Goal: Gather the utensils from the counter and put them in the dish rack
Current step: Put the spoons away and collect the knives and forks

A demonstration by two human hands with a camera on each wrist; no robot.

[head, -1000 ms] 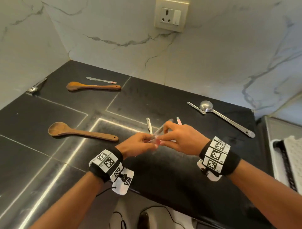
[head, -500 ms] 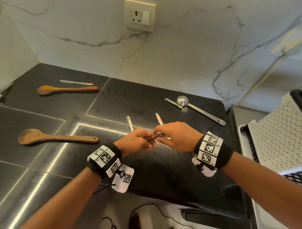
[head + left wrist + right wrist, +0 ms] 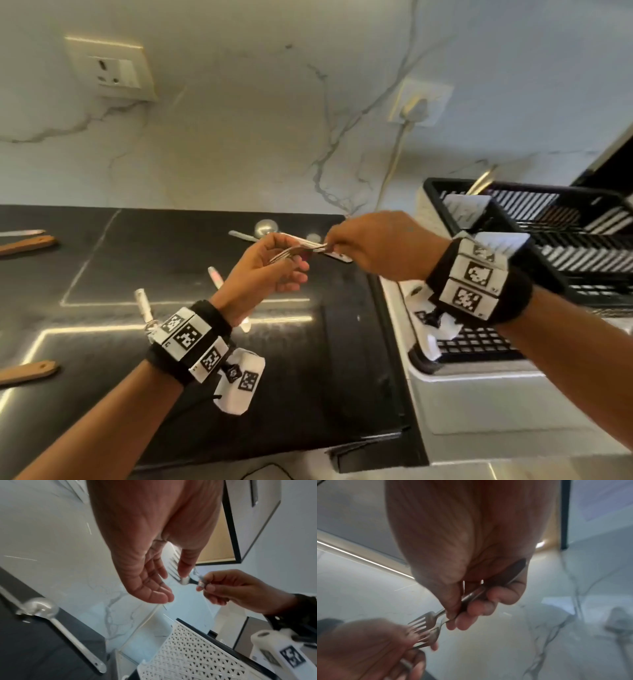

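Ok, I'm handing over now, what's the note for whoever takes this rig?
Now: right grip holds two forks by the handles; left grip touches their tines with the thumb, fingers loose.
Rack is to the right, with one metal handle already standing in it.
Left to do: forks into rack, then the ladle, wooden spoons and small utensils from the counter.

Bare forearms, black wristbands (image 3: 191,346) with white square-coded tags, white wrist cameras (image 3: 239,385)
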